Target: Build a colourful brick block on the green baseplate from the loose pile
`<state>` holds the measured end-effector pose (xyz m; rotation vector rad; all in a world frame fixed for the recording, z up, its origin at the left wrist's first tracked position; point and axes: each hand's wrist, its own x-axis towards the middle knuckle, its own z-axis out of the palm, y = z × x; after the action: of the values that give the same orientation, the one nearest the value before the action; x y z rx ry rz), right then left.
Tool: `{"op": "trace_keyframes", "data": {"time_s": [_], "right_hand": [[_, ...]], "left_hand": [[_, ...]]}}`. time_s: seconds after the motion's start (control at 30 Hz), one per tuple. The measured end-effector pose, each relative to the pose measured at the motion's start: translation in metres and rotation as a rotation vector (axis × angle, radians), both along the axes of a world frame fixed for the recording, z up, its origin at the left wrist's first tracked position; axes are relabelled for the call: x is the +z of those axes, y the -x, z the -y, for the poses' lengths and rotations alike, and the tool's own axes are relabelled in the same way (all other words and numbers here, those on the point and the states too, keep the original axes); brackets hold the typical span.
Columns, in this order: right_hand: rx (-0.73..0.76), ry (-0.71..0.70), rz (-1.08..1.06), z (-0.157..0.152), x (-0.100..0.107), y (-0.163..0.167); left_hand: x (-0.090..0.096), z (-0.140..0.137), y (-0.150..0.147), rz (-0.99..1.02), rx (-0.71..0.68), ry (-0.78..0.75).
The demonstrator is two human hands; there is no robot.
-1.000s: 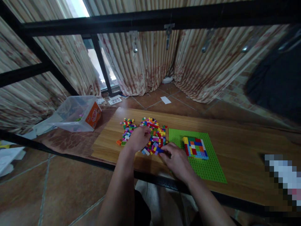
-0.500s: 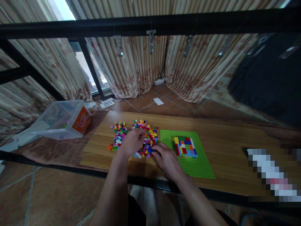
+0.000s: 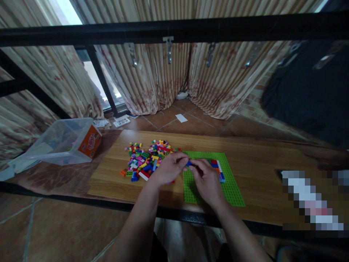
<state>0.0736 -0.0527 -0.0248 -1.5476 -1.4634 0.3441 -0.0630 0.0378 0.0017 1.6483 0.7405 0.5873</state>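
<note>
A small blue toy brick [image 3: 188, 163] is pinched between the fingertips of both hands, above the left edge of the green baseplate [image 3: 200, 194]. My left hand [image 3: 172, 168] comes in from the left with its fingers closed at the brick. From the right, my right hand [image 3: 208, 179] grips the brick's other side with thumb and fingers. Behind the right hand, a multicoloured block of bricks [image 3: 217, 168] sits on the baseplate, partly covered by that hand. Loose bricks [image 3: 141, 160] in many colours lie in a pile left of the baseplate, some hidden by the left hand.
A clear plastic bin [image 3: 65, 142] with an orange label stands at the table's left. The wooden board [image 3: 261, 171] carries bricks and baseplate. A dark metal bar [image 3: 191, 27] with hanging clips crosses the upper view. A blurred-out object lies at the right.
Both hands have left the brick pile and come together over the baseplate's left edge, now holding a blue brick between them. The view has shifted slightly.
</note>
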Motion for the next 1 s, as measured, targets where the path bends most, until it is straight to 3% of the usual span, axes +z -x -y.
{"op": "trace_keyframes", "data": {"time_s": [0.2,0.47,0.67,1.0], "right_hand": [[-0.036,0.009,-0.002,0.003,0.004,-0.008],[-0.069,0.055,-0.024,0.007,0.002,-0.036],[-0.102,0.068,-0.093,0.005,-0.001,-0.063],[-0.09,0.053,0.062,-0.006,-0.006,-0.08]], "left_hand": [[-0.004,0.004,-0.02,0.12,0.08,0.213],[-0.013,0.009,-0.044,0.188,0.145,0.306],[-0.017,0.013,-0.064,0.235,0.122,0.253],[-0.026,0.004,-0.074,0.149,0.135,0.043]]}}
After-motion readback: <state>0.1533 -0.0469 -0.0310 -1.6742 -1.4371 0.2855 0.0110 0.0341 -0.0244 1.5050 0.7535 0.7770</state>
